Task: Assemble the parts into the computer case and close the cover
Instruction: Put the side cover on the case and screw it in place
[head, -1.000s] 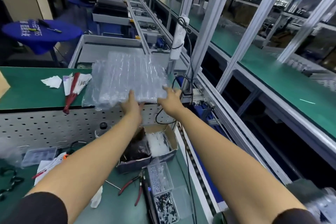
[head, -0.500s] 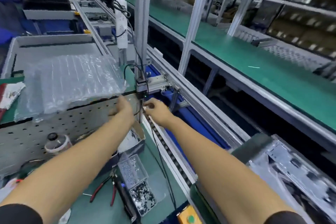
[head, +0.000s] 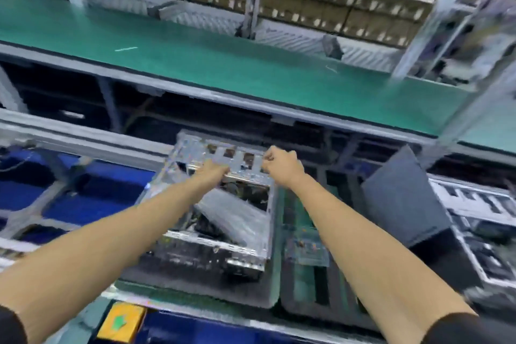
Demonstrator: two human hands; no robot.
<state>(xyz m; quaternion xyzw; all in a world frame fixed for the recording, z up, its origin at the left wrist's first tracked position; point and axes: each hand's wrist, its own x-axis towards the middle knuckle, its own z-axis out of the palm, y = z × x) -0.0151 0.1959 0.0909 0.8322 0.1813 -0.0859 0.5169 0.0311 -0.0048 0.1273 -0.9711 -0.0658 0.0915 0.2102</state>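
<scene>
The bubble wrap is gone from view; both arms have swung over to the open computer case [head: 220, 204] at centre. Left hand [head: 213, 170] and right hand [head: 282, 166] curl over its far rail at 12 o'clock, so assembly can begin.

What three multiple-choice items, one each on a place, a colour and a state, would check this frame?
1. Where are both hands?
A. on the far rim of the case
B. on the yellow box
C. on the green bench

2. What colour is the bench surface behind the case?
A. red
B. green
C. white

3. What state is the case in?
A. cover shut
C. wrapped in plastic
B. open on top

Answers:
1 A: the left hand and right hand both curl their fingers over the far rim of the case.
2 B: the bench is green.
3 B: parts show inside through the open top.
</scene>
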